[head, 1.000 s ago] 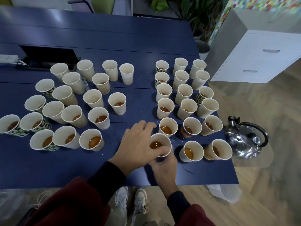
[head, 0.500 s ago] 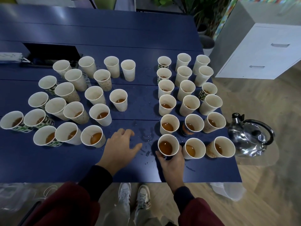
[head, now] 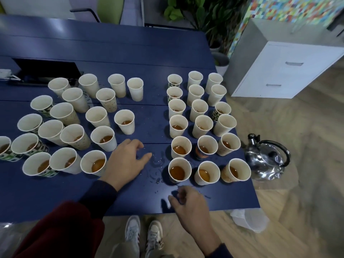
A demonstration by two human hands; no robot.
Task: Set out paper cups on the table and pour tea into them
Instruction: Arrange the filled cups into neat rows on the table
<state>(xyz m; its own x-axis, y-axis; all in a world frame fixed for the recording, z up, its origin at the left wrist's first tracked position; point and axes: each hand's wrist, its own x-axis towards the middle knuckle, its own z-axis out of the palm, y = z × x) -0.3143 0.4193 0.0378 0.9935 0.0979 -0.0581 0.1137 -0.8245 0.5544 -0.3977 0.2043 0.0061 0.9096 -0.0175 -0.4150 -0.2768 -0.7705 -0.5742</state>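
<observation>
Several paper cups stand in two groups on the dark blue table (head: 130,53), many holding brown tea. The nearest cup of the right group (head: 179,171) stands alone, touched by neither hand. My left hand (head: 124,162) rests on the table between the groups, fingers loosely spread, beside a tea-filled cup (head: 94,163). My right hand (head: 188,203) hovers over the front edge, a little short of the nearest cup, fingers loosely curled and holding nothing. A steel kettle (head: 266,161) sits on a low stand off the table's right edge.
Spilled drops (head: 156,162) wet the table between the groups. A black open recess (head: 46,68) lies at the back left. A white drawer cabinet (head: 283,69) and plants (head: 201,13) stand at the back right. A plastic bag (head: 249,219) lies on the wood floor.
My right hand has let go of the nearest cup and drawn back toward the table's front edge. My left hand left that cup earlier and now rests to the left.
</observation>
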